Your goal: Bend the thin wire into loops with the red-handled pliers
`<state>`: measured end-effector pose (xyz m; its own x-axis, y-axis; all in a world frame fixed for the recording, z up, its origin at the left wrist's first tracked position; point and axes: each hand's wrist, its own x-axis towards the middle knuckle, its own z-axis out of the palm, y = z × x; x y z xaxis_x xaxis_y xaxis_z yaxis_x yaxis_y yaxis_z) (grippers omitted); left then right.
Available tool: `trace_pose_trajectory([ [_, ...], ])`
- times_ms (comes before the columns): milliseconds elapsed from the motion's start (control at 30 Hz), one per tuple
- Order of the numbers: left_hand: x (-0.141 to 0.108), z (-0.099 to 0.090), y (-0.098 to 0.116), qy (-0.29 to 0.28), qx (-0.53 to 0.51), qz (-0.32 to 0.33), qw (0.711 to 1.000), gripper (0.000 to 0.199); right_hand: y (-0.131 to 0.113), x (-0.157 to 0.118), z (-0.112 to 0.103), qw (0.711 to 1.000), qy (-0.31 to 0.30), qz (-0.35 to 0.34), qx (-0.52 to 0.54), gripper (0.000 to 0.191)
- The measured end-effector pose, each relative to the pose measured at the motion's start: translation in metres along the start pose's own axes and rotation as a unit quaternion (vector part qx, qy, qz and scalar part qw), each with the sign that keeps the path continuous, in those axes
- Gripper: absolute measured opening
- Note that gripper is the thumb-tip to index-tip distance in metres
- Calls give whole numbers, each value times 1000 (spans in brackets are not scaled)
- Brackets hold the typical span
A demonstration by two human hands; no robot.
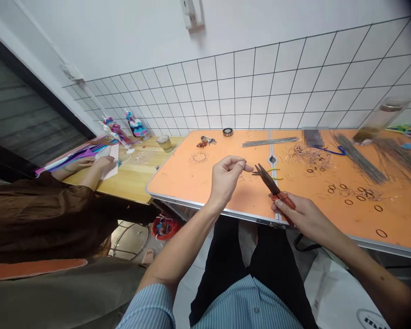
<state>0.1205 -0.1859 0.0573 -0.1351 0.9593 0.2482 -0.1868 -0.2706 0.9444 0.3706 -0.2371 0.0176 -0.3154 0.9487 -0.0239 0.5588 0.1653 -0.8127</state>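
1 right hand (303,212) (around pliers (273,186))

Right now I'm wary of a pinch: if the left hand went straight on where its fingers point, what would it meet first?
Probably the red-handled pliers in the right hand, near their tips, though depth is unclear.

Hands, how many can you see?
4: the wearer's left hand over the orange table, right hand around the red-handled pliers; a co-worker's hand and their other hand at the wooden table.
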Motion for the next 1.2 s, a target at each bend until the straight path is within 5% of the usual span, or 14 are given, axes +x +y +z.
trace_pose_trajectory([
  [300,37,8,-8,-24,-20,-46,998,11,-14,32,-13,993,-2,21,113,59],
  [600,77,30,-46,-152,1,-120,981,21,-37,113,-35,970,192,-9,150,29],
  [867,90,50,-69,-177,-17,-187,966,14,-17,145,-36,965,190,4,179,31],
  [1200,89,40,-89,-199,-6,-183,963,6,-2,152,-36,965,170,53,193,32],
])
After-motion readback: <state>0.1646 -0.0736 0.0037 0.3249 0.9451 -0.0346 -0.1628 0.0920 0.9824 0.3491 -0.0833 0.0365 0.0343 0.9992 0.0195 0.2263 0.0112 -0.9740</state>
